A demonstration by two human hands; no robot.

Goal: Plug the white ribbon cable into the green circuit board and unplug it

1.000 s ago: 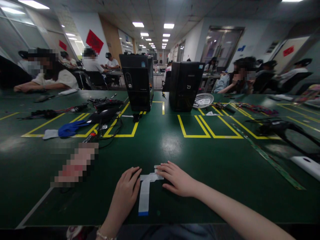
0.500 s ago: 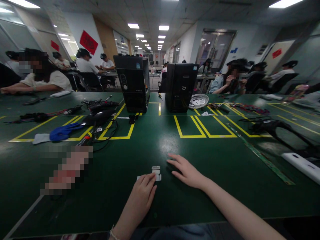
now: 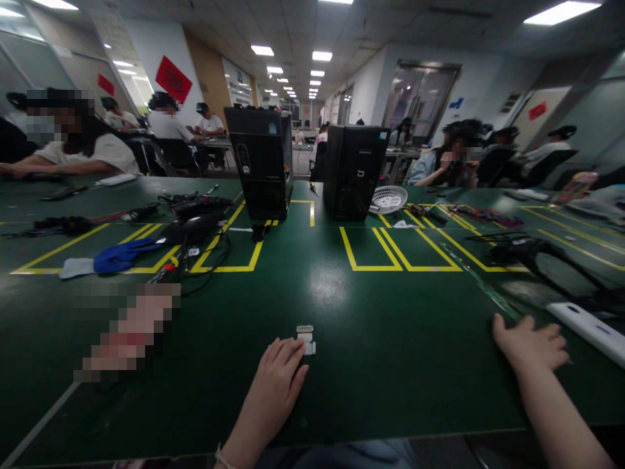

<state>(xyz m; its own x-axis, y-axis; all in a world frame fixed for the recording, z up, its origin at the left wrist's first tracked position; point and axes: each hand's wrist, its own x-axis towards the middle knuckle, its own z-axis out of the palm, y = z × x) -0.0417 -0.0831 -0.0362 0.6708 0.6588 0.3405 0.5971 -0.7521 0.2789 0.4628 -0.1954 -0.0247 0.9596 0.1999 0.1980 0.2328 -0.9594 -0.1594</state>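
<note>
My left hand [image 3: 280,378] rests palm down near the front middle of the green table, its fingers together and pressing on a small whitish flat cable [image 3: 306,337]. A wider connector end of the cable sticks out past the fingertips; the rest is hidden under the hand. Far to the right, my right hand [image 3: 532,342] is over the near part of a long narrow green circuit board strip [image 3: 483,286]. Its fingers are spread and it appears to hold nothing. The hand covers the strip's lower end, and contact with it cannot be made out.
Two black computer towers [image 3: 258,163] stand at the back. A white bar-shaped part [image 3: 586,329] and a black frame [image 3: 537,247] lie at right. On the left are a blue glove [image 3: 120,256], cables and a black part [image 3: 193,228]. Several people sit beyond the table.
My right hand has swung from beside the flat cable far to the right, over the circuit board strip. My left hand has stayed on the flat cable.
</note>
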